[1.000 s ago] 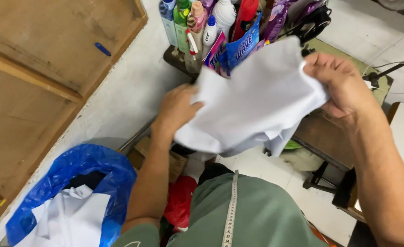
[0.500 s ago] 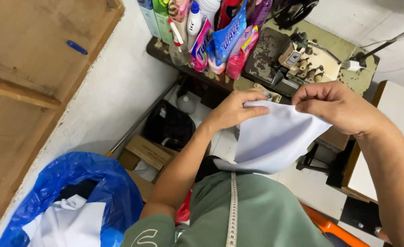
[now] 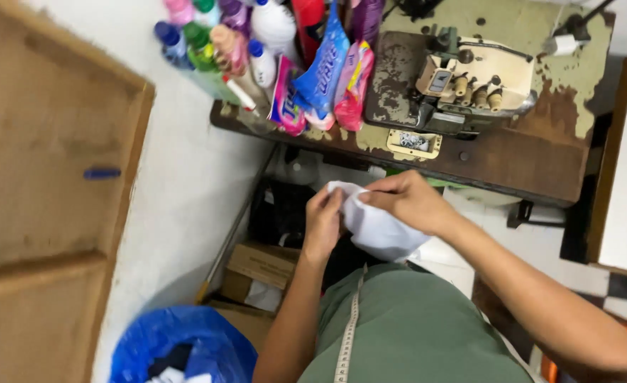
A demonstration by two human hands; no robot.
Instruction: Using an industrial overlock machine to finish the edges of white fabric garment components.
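Both hands closed on bunched white cloth (image 3: 381,230): left hand (image 3: 322,223) pinching near edge, right hand (image 3: 407,201) gripping top. Beyond fingertips, worn sewing table edge (image 3: 512,170); open floor gap beneath fingers.

White cloth (image 3: 381,230); blue bag (image 3: 185,344); green shirt (image 3: 413,326); brown table (image 3: 526,159).

White cloth (image 3: 381,230) now bunched small btwn hands
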